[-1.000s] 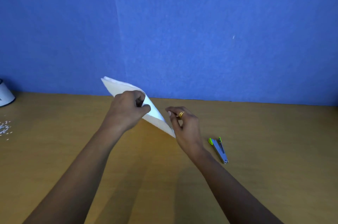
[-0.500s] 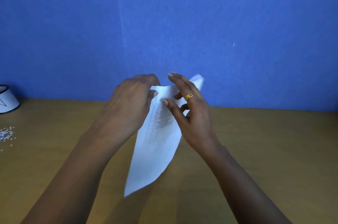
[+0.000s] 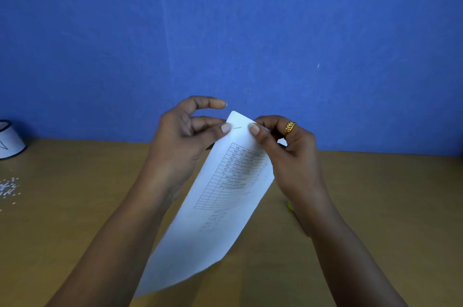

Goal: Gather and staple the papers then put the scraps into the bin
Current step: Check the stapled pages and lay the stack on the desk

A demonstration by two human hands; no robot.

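The left hand (image 3: pixel 185 136) and right hand (image 3: pixel 288 146) each pinch the papers (image 3: pixel 220 219) at their top corner, thumbs flanking the staple (image 3: pixel 237 128). Pulling outward there could tear the sheets or loosen it.

The papers (image 3: pixel 220 219) hang over the middle of the table (image 3: pixel 375 206), top corner pinched between the left hand (image 3: pixel 185 136) and the right hand (image 3: pixel 288 148). Far left, the bin (image 3: pixel 10 141) stands against the wall (image 3: pixel 250 31) — the scraps (image 3: pixel 8 187) lie just before it.

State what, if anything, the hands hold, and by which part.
The papers, pinched at their top corner: left hand and right hand grip either side of the staple.
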